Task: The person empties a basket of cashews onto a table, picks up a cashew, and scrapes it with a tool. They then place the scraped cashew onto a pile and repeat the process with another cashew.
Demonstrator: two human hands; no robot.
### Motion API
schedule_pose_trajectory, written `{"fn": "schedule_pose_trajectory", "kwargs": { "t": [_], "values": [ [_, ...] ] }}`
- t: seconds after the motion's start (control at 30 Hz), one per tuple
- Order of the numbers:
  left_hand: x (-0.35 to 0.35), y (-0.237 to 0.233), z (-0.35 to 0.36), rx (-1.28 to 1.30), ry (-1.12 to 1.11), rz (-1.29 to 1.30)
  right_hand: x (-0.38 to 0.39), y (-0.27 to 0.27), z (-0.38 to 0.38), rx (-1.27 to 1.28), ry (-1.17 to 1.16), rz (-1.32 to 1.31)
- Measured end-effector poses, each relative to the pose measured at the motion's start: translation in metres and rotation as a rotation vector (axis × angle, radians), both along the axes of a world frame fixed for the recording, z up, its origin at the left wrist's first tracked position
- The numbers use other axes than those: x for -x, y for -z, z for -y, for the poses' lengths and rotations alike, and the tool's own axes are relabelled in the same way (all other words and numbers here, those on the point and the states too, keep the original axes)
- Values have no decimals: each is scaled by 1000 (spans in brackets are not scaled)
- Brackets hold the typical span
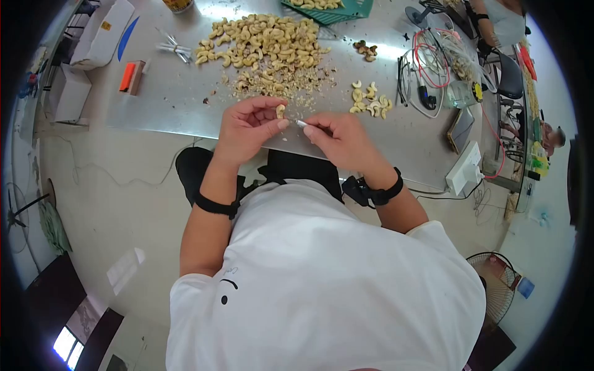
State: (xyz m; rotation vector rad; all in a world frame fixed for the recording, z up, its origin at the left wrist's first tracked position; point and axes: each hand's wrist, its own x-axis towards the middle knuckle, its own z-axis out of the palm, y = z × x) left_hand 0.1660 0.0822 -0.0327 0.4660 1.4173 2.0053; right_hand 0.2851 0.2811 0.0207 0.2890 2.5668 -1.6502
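Observation:
Near the front edge of the metal table, my left hand [250, 128] pinches a single cashew nut [281, 111] between thumb and fingertips. My right hand [339, 137] grips a small white-handled tool [301, 123] with a thin tip, which points left toward the nut. The fingertips of both hands are close together. Just beyond them, peeled skins and crumbs [291, 93] are scattered in front of a large heap of cashews [266, 43]. To the right lies a smaller group of pale cashews [371, 102], and behind it a little pile of dark brown nuts [365, 51].
A green basket [346, 12] with cashews stands at the back. On the left lie white sticks [175, 46] and an orange-and-brown block [131, 78]. Tangled cables [430, 68], a jar [459, 94], a phone [461, 130] and a white power strip [464, 168] crowd the right side.

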Motion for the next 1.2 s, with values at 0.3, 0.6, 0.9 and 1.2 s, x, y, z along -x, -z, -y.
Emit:
{"fn": "schedule_pose_trajectory", "kwargs": {
  "t": [0.3,0.6,0.9,1.2],
  "values": [
    [4,1,2,-29,93,-11,7,-1,0,-50,-47,-10],
    [6,7,3,9,99,-28,9,-8,2,-109,-37,-23],
    [5,7,4,41,91,-11,9,-7,3,-177,-15,-108],
    [6,2,1,146,80,-105,7,4,-8,-132,-100,-65]
  ]
}}
